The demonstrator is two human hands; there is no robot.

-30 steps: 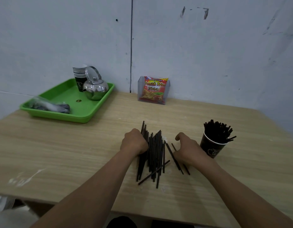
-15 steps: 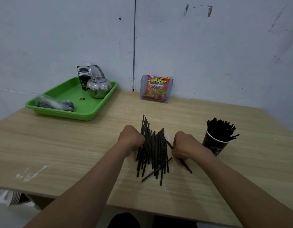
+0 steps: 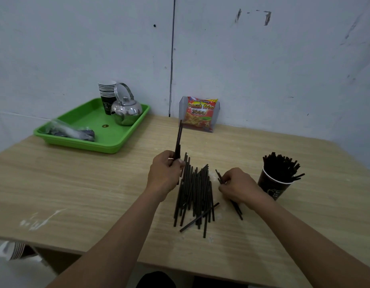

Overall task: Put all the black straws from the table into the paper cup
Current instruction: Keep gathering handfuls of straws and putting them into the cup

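The tabletop [image 3: 86, 183] is pale wood-grain laminate, smooth and flat, with a chalky white smear [image 3: 40, 220] near its left front edge. In the middle lies the pile of black straws [image 3: 195, 192]. They are thin, straight, matte sticks, mostly lined up pointing away, with one lying crosswise over the near ends.

The left hand [image 3: 164, 173] sits just left of the pile's far end. Its fingers are curled round a small bunch of straws [image 3: 178, 140] that stands nearly upright, the tops rising well past the fist. The right hand [image 3: 240, 187] rests knuckles-up just right of the pile, fingertips pinched on a few loose straws [image 3: 237, 209] whose ends stick out ahead of and behind it.

Just beside that hand, further right, stands the paper cup [image 3: 271, 188], dark, tapered and pale-rimmed. It is crammed with a sheaf of straws [image 3: 280, 166] that fans out above the rim.

Farther back on the left, a glossy green plastic tray [image 3: 117, 135] holds a crumpled clear bag [image 3: 72, 132], a rounded shiny metal kettle [image 3: 127, 110] and a stack of paper cups [image 3: 107, 94]. A red snack packet [image 3: 199, 114] sits in a clear holder [image 3: 217, 113] against the scuffed grey wall [image 3: 263, 69].
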